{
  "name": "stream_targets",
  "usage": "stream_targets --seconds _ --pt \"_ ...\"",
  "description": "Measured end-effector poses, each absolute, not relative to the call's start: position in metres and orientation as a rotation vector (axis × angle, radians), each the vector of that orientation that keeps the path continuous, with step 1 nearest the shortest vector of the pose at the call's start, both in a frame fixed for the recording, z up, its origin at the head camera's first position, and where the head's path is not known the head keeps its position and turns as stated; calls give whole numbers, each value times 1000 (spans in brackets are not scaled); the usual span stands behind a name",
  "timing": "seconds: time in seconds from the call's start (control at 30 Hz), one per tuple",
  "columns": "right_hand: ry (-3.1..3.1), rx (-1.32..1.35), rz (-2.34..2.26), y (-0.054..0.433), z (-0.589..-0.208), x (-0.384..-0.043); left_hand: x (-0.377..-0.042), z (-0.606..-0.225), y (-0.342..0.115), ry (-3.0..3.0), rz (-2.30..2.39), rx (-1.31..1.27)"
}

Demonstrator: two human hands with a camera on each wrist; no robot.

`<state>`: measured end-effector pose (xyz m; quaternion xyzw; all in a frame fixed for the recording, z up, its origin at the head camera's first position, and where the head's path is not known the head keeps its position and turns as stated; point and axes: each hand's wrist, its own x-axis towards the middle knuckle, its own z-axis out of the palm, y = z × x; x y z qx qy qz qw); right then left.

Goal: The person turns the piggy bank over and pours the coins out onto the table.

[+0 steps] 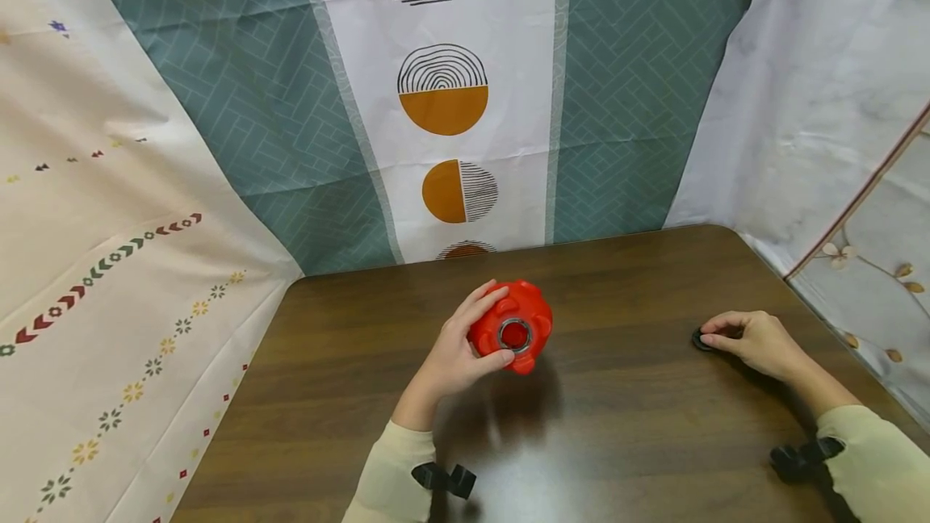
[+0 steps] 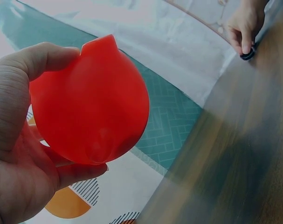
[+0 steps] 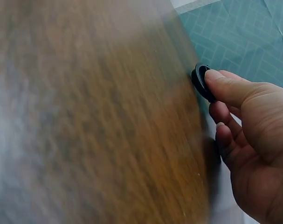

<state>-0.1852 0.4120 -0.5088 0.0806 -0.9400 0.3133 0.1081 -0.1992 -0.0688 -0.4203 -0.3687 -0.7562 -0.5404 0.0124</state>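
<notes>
In the head view, my left hand holds a red, rounded hollow object above the table. Blunt knobs stick out around it, and a ringed round opening faces the head camera. Thumb and fingers grip its sides; the left wrist view shows its smooth, bulging side. Off to the right, my right hand pinches a small black round cap between thumb and fingers. The cap has a raised rim in the right wrist view. It is low over the table; whether it touches the wood I cannot tell.
A dark brown wooden table lies under both hands. Behind it hangs a green and white patterned cloth. A cream cloth hangs at the left, and a white marbled one at the right.
</notes>
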Motion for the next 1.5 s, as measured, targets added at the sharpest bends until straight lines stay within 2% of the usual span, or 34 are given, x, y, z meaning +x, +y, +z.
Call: stream_targets --seconds 0.43,1.03,1.17,1.5 --pt "-2742 150 880 402 -516 -189 -199 -420 -67 -2359 -1665 -1158" --pt "-2590 173 883 396 -511 -186 -200 -421 -67 -2363 -1686 -1126" --pt "-2403 229 985 367 -491 -178 -200 -421 -66 -2355 -1690 -1125" --pt "-2408 530 1389 247 -416 -155 -201 -423 -63 -2335 -1689 -1114"
